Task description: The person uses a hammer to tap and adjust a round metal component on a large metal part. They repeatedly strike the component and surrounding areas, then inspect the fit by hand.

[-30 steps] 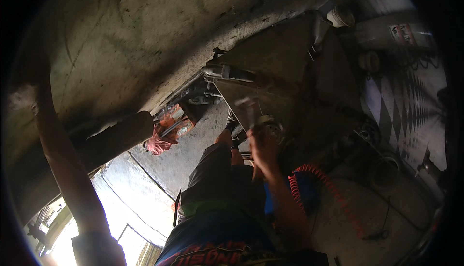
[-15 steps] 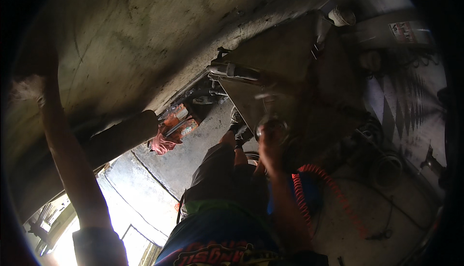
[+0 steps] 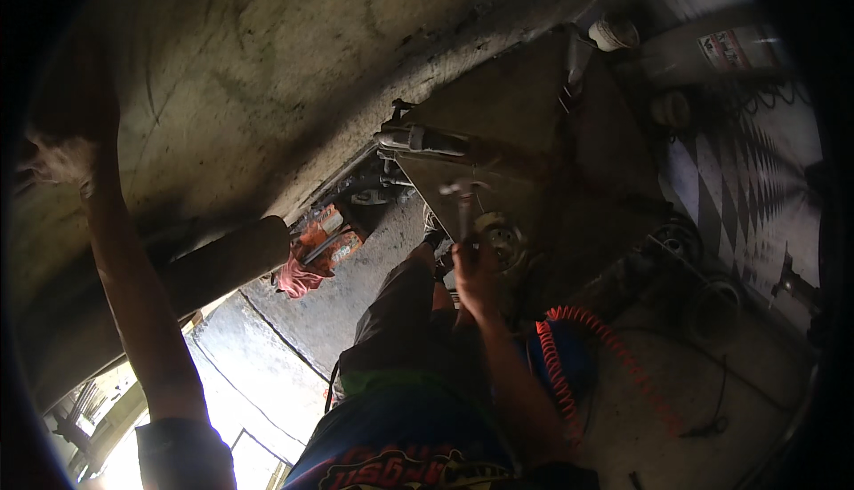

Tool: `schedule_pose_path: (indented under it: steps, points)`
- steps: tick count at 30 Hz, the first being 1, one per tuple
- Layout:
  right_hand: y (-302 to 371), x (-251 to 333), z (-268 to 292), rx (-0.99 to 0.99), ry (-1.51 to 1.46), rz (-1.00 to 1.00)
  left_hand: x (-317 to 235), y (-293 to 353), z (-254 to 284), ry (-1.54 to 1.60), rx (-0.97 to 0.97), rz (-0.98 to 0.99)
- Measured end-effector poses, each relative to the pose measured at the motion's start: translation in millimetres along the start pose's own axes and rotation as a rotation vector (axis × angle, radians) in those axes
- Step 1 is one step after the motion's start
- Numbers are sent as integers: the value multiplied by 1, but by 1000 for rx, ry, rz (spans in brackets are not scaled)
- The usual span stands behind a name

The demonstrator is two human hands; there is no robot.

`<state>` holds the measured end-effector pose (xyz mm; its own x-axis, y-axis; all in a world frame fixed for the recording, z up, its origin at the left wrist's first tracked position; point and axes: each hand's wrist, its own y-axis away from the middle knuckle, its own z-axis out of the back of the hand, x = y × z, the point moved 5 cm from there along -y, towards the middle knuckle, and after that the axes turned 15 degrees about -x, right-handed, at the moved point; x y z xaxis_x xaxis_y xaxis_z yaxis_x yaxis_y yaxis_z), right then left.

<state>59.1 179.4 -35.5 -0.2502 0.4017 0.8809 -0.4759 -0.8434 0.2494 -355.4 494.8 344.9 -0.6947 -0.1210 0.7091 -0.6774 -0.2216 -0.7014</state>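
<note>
My right hand (image 3: 474, 267), low in the middle, is closed around the handle of a hammer (image 3: 464, 210). The hammer's head points away from me, over a dark, flat metal plate (image 3: 507, 103). Right beside this hand is a round metal part (image 3: 505, 242) with a hollow, ringed face. At the far left my left hand (image 3: 62, 159) is raised against a large, stained, curved panel (image 3: 240, 72). Its fingers are stretched out and somewhat blurred. Shadow hides exactly where they touch.
A cylindrical metal fitting (image 3: 422, 140) sits at the plate's near corner. Red rags and an orange part (image 3: 307, 263) lie by the panel's lower edge. A red coiled hose (image 3: 553, 365) runs past a blue object (image 3: 574, 356). A white cup (image 3: 614, 33) stands far right.
My right hand has moved left and slightly nearer to me, and the hammer shows more sharply. The round part is now less covered. My left hand stays at the panel.
</note>
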Motion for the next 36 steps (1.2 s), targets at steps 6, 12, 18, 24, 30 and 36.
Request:
schedule_pose_path:
  steps: [6,12,18,24,30,36]
  points:
    - [-34,-5,64,-172,73,39,-15,-5,11,-26,-86,-108]
    - [-20,-1,114,-185,89,-82,-14,-10,17,-116,-70,-126]
    - [2,-13,179,-299,-55,-183,-19,-21,28,-6,-49,102]
    - [23,8,226,-483,417,106,-12,-25,35,-80,-162,218]
    - [48,-3,251,-512,-91,-363,-6,-14,21,2,-82,319]
    - [54,-33,241,-523,-270,-568,-16,-41,29,55,-97,131]
